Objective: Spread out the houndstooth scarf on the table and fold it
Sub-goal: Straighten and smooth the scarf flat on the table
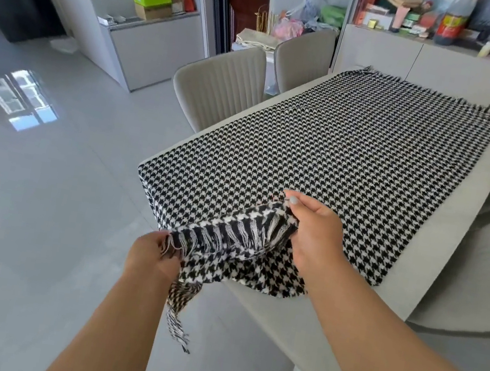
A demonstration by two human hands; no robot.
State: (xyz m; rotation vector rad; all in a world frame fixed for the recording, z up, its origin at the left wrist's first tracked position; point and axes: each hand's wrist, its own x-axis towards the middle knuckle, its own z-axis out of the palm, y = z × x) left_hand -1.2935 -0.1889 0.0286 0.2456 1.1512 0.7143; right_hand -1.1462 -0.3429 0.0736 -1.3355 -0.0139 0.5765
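- Over on the left, the left hand [152,254] pinches one corner of the fringed near end, just off the counter's near-left corner, fingers curled into the tassels.
- Below it a loose strip of cloth and fringe dangles toward the floor; I'd say that wants gathering up before any fold, or it will drag the edge crooked.
- In the middle, the houndstooth scarf [338,155] lies spread flat along the counter [441,235], its far fringe reaching the far end near the two chairs [221,85].
- The near end is lifted off the surface, sagging between both hands, tassels hanging.
- To the right, the right hand [314,233] grips the other part of that fringed edge, thumb on top, held above the cloth.
- My read: the spreading is mostly done and the first fold is starting.
- To do it well, pull the edge taut between both hands, keep it level, carry it straight toward the far fringe, and match the corners before letting go.
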